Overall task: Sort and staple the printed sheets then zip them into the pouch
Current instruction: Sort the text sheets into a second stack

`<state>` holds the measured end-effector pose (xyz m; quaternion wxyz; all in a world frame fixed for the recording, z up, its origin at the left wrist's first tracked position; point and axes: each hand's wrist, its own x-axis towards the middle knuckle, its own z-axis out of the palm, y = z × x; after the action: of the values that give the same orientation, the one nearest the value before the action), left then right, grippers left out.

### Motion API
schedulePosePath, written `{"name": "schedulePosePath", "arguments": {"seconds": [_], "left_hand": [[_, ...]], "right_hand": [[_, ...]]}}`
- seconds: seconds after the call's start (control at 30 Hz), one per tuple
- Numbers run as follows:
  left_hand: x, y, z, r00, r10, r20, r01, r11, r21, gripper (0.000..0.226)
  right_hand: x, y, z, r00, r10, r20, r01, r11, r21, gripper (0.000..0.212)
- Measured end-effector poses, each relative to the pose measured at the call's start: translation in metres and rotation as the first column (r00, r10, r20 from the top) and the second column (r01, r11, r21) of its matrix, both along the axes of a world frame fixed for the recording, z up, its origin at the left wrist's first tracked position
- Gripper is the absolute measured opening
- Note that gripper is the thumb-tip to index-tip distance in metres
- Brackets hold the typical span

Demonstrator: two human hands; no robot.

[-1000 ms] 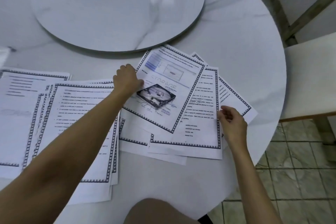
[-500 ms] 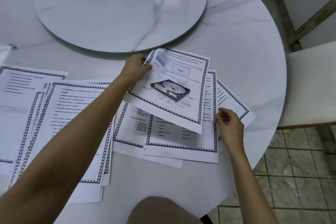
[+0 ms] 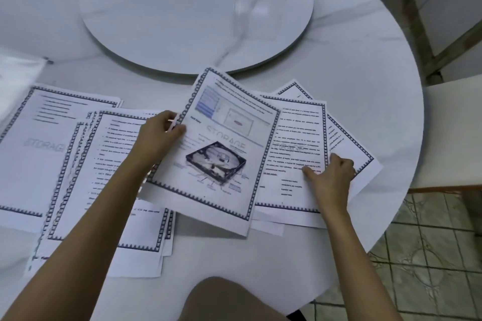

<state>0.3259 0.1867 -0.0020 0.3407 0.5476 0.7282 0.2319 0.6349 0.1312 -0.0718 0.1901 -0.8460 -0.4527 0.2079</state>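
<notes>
While sorting is the step in hand, with nothing visibly stapled and no stapler in view, the left hand [image 3: 159, 133] pinches the left edge of the hard-drive diagram sheet [image 3: 221, 154], thumb on top, and that sheet appears raised slightly off the pages under it. The right hand [image 3: 331, 172] grips the right edge of the text sheet [image 3: 294, 161], thumb pressed on the print and fingers curled at the margin. This sheet lies partly under the diagram page and over a fanned bordered sheet [image 3: 349, 143] near the edge of the round marble table [image 3: 365, 60]. Under the left forearm sits a loose stack [image 3: 104, 177], and just beside it, further left, a watermarked page [image 3: 34, 143]. Judgement: early in the task. The next move calls for carrying the diagram sheet to its proper pile and squaring the edges before any stapling. A pale translucent item [image 3: 18, 78] at far left may be the pouch — cannot tell.
</notes>
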Motion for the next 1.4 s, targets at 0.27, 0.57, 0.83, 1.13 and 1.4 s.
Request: {"name": "schedulePosePath", "arguments": {"seconds": [0.27, 0.57, 0.83, 1.13, 1.4], "left_hand": [[-0.078, -0.062, -0.006, 0.977, 0.208, -0.057, -0.207, 0.978, 0.013, 0.027], [-0.117, -0.094, -0.021, 0.947, 0.301, -0.110, -0.304, 0.953, -0.007, 0.029], [-0.098, -0.100, -0.020, 0.979, 0.198, -0.045, -0.191, 0.974, 0.118, 0.033], [-0.059, -0.085, -0.006, 0.935, 0.004, 0.354, 0.017, 0.998, -0.058, 0.032], [-0.075, -0.099, -0.025, 0.954, 0.103, 0.282, -0.080, 0.993, -0.092, 0.035]], "right_hand": [[-0.003, 0.012, 0.009, 0.998, -0.055, -0.030, 0.052, 0.995, -0.089, 0.062], [-0.002, 0.006, 0.023, 0.965, -0.081, -0.248, 0.123, 0.980, 0.156, 0.023], [-0.004, -0.010, 0.030, 0.800, -0.087, -0.593, 0.240, 0.953, 0.184, 0.016], [-0.062, -0.026, 0.040, 0.659, -0.043, -0.751, 0.278, 0.942, 0.190, 0.015], [-0.131, -0.035, 0.021, 0.678, 0.052, -0.733, 0.090, 0.984, 0.153, 0.015]]}}
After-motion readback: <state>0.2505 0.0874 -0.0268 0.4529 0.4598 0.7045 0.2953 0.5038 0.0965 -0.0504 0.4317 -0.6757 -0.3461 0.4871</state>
